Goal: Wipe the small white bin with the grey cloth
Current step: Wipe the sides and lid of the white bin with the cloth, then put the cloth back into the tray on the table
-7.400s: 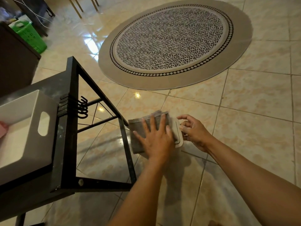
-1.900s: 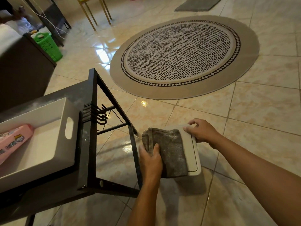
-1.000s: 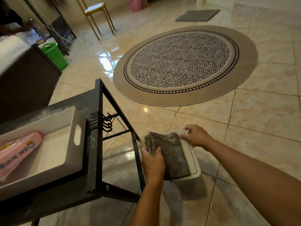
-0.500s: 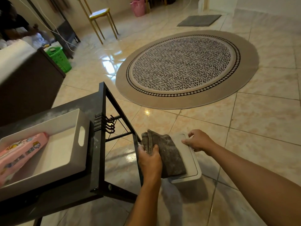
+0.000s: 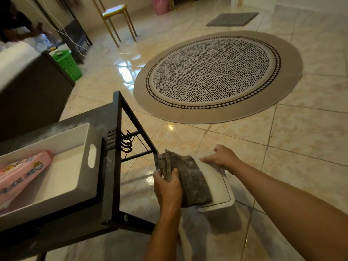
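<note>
The small white bin (image 5: 218, 189) stands on the tiled floor beside the black table's leg, its flat lid facing up. The grey cloth (image 5: 190, 179) lies folded over the left half of the lid. My left hand (image 5: 167, 187) grips the cloth's left edge, thumb on top. My right hand (image 5: 220, 157) rests on the bin's far edge and holds it steady. The bin's left side is hidden under the cloth and my hand.
A black metal-framed table (image 5: 113, 166) with hooks stands to the left, carrying a white tray (image 5: 79, 147) with a pink pack (image 5: 22, 172). A round patterned rug (image 5: 216, 76) lies ahead. A green basket (image 5: 66, 63), a yellow stool (image 5: 114, 14) and a grey mat (image 5: 231, 19) sit farther off.
The view has tilted up, showing more of the room. My left hand shifted from pressing flat on the cloth to gripping its left edge. My right hand stays on the bin's far edge.
</note>
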Tool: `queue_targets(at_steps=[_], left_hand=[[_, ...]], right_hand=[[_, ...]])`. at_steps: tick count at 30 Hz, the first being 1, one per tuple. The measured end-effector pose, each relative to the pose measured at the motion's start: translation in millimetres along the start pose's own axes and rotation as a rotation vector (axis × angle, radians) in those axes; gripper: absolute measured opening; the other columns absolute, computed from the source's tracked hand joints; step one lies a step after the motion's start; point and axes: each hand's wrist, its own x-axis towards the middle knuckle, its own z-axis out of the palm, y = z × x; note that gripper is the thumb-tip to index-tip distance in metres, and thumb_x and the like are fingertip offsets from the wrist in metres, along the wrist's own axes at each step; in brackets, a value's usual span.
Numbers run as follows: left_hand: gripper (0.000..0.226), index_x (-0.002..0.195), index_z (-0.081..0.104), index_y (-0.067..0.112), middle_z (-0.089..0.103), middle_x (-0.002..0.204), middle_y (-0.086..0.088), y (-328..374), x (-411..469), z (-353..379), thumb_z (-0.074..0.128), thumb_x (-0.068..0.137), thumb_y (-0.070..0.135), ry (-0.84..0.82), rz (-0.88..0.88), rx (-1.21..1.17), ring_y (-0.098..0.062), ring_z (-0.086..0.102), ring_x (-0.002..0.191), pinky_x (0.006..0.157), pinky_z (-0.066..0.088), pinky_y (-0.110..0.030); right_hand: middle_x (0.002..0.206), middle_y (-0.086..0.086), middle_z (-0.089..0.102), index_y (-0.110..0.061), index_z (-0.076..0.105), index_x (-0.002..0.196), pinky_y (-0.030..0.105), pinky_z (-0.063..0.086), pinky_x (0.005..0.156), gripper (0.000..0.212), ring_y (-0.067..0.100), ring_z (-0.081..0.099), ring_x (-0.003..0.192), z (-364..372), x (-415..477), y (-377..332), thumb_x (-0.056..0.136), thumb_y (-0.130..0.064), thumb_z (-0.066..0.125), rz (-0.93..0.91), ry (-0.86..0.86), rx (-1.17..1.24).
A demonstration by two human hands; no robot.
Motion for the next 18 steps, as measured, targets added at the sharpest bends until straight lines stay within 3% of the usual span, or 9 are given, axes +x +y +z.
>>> queue_targets(at_steps=[3,9,11,14,18], left_hand=[[0.024,0.111,0.048,0.028,0.059,0.102,0.002,-1.6,2.3,-2.0,0.064,0.093,0.030,-0.003,0.002,0.005,-0.020,0.060,0.099,0.088,0.055,-0.046],[0.028,0.117,0.049,0.025,0.059,0.108,-0.001,10.1,1.2,-5.5,0.063,0.093,0.030,-0.019,0.017,-0.007,-0.019,0.059,0.100,0.089,0.054,-0.048],[0.030,0.119,0.050,0.022,0.059,0.109,-0.002,12.8,1.2,-5.4,0.063,0.093,0.030,-0.031,0.028,-0.008,-0.019,0.059,0.100,0.089,0.054,-0.047],[0.027,0.117,0.052,0.021,0.060,0.105,-0.001,13.6,-0.4,-5.4,0.063,0.093,0.028,-0.039,0.049,-0.017,-0.018,0.059,0.097,0.087,0.054,-0.045],[0.017,0.107,0.053,0.025,0.060,0.102,0.000,19.7,-6.1,-4.9,0.063,0.094,0.025,-0.075,0.083,-0.064,-0.016,0.061,0.096,0.080,0.055,-0.038]], right_hand=[[0.132,0.015,0.056,-0.004,0.049,0.130,0.040,0.048,0.093,0.074,0.032,0.055,0.117,2.4,1.1,-2.4,0.076,-0.045,0.077,0.043,0.011,0.011],[0.134,0.013,0.056,-0.007,0.049,0.132,0.038,0.045,0.089,0.071,0.031,0.054,0.118,5.2,-1.0,-0.7,0.078,-0.045,0.076,0.031,0.023,0.054],[0.125,0.013,0.058,-0.007,0.052,0.126,0.038,0.047,0.082,0.067,0.030,0.057,0.108,3.2,-1.4,3.4,0.079,-0.049,0.074,0.027,0.010,0.093],[0.098,0.010,0.056,-0.012,0.054,0.100,0.033,0.043,0.061,0.054,0.021,0.050,0.076,-1.4,-3.0,8.5,0.077,-0.057,0.072,0.074,0.002,0.244],[0.108,0.004,0.055,-0.013,0.056,0.115,0.035,0.044,0.078,0.053,0.020,0.053,0.095,-20.2,-12.6,4.4,0.088,-0.059,0.056,-0.038,0.225,0.320]])
